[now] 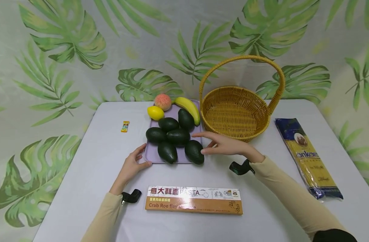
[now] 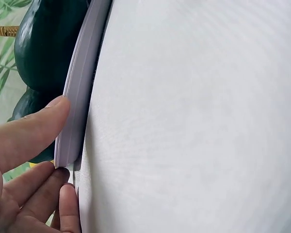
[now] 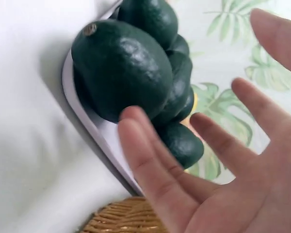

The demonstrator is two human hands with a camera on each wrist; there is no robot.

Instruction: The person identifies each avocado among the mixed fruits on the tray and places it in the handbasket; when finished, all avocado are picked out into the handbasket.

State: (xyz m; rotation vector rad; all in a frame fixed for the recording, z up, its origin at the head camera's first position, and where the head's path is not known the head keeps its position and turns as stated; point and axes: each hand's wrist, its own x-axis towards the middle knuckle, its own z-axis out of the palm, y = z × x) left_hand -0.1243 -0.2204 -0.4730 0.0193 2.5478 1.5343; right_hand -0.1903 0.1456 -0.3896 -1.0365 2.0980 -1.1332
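Observation:
A lavender tray (image 1: 171, 113) holds several dark green avocados, a banana (image 1: 188, 107), a lemon (image 1: 155, 113) and a peach (image 1: 163, 102). My left hand (image 1: 133, 167) grips its near left corner; in the left wrist view the thumb lies against the tray wall (image 2: 76, 107) and the other fingers bend around the corner. Over the tray's right edge, my right hand (image 1: 226, 144) has its fingers spread, holding nothing, beside the near right avocado (image 1: 194, 152). The right wrist view shows that avocado (image 3: 121, 70) close to the fingertips, contact uncertain.
A wicker basket (image 1: 235, 112) with a tall handle stands right of the tray. A pasta box (image 1: 193, 200) lies in front, a blue and yellow pasta packet (image 1: 308, 156) at far right, and a small yellow-green packet (image 1: 125, 126) left of the tray.

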